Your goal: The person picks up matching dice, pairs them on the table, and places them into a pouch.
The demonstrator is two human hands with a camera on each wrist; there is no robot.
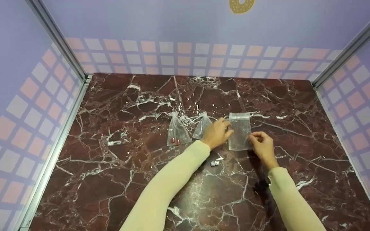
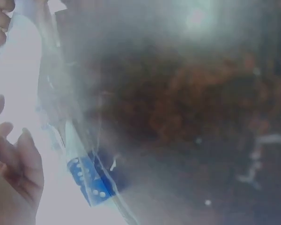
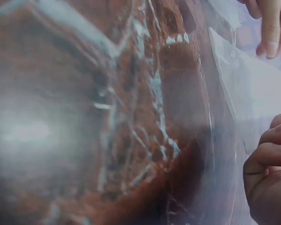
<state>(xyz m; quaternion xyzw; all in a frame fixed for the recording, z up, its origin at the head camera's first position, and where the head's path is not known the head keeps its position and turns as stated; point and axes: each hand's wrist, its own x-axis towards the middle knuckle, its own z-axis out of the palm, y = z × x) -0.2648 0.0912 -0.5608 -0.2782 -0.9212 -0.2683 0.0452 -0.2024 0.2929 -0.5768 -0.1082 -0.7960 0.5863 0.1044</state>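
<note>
A flat, sheer white drawstring pouch (image 1: 241,136) lies on the marble-patterned surface between the hands. My right hand (image 1: 263,146) pinches its right edge between thumb and fingers. At the pouch's left edge is my left hand (image 1: 217,132), its fingers loosely bent and thumb apart, with nothing seen in its grasp. Partly behind that hand sits a second pouch (image 1: 201,128), gathered at the top. A blue die (image 2: 86,180) with white dots shows through sheer fabric in the left wrist view. Two small dice (image 1: 215,163) lie together in front of the left hand.
Farther left stands another gathered pouch (image 1: 178,131) with red dice (image 1: 173,140) inside. White drawstrings (image 1: 188,121) trail between the gathered pouches. Metal-framed walls with a checked print (image 1: 185,57) enclose the surface at the back and both sides.
</note>
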